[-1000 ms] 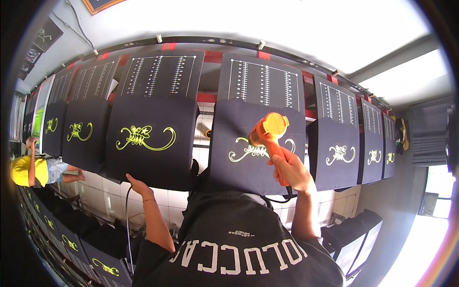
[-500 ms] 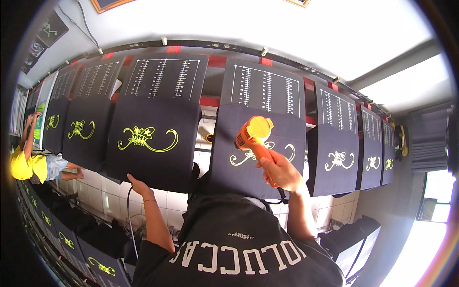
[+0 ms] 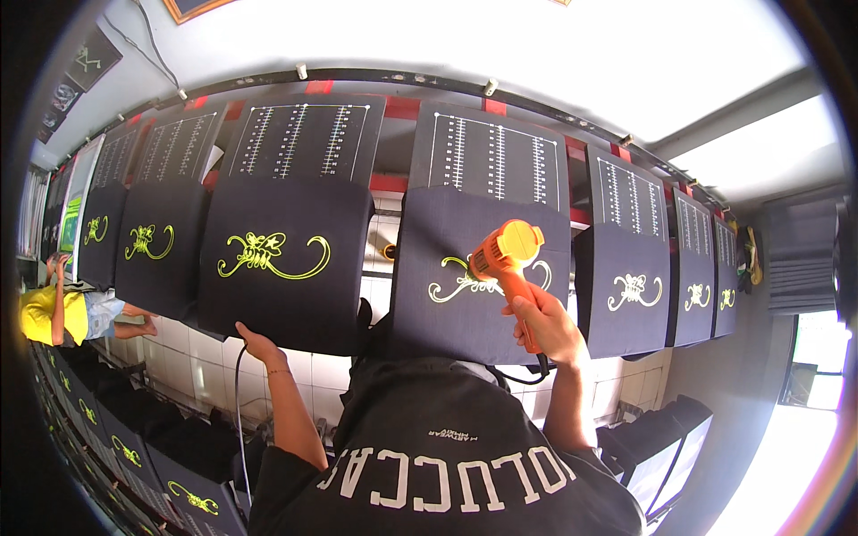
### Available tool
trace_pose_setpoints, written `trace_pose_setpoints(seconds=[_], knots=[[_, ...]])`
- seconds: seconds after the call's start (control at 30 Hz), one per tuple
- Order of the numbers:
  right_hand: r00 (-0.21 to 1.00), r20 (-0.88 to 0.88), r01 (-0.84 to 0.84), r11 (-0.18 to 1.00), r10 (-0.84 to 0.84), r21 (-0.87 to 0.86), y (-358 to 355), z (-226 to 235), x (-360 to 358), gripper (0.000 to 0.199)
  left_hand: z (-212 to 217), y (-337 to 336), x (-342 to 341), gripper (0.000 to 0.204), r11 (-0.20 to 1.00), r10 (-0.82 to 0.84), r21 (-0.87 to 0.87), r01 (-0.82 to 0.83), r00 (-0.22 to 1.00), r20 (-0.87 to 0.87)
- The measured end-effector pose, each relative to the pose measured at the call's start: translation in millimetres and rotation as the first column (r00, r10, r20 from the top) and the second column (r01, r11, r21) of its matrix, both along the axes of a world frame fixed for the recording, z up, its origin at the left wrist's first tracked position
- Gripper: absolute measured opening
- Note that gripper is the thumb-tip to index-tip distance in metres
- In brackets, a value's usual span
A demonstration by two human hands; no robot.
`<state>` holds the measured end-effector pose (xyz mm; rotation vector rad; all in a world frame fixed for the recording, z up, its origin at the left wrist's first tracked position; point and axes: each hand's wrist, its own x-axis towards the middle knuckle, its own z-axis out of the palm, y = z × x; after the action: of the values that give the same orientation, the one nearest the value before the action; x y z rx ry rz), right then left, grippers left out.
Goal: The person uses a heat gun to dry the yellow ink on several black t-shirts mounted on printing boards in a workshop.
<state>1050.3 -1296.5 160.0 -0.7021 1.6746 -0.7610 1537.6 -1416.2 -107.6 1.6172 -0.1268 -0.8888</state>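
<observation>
Lowered and swung left since a second ago, the orange heat gun (image 3: 506, 259) now points at the pale print on a dark shirt panel (image 3: 483, 268); right hand (image 3: 545, 326) fingers clamped round its grip, panel just beyond them. Left hand (image 3: 255, 342), fingers curled, touches the lower edge of the neighbouring yellow-printed panel (image 3: 284, 259), black cable (image 3: 239, 402) hanging below

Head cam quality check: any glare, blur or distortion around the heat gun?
Head view: orange heat gun and right hand sharp, evenly lit, no glare on them. Head view: the pale surface along the top and the window area at lower right are blown out. Head view: fisheye bows the row of dark printed panels; dark vignette at the left rim.
</observation>
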Motion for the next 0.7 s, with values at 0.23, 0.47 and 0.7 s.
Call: trace_pose_setpoints(seconds=[0.23,0.47,0.7], knots=[[0.998,0.051,0.022,1.0,-0.021,-0.022,14,-1,5,0.039,0,-1,-1,0.073,0.999,0.011,0.038,-0.012,1.0,0.027],[0.98,-0.128,0.157,0.987,-0.155,0.009,28,-6,-3,0.04,5,0,-3,0.076,0.999,-0.034,0.018,0.034,0.999,0.023],[0.982,0.019,0.186,0.982,-0.186,0.016,37,-3,-9,0.035,11,-1,-5,0.076,0.998,-0.034,0.058,0.033,0.999,0.021]])
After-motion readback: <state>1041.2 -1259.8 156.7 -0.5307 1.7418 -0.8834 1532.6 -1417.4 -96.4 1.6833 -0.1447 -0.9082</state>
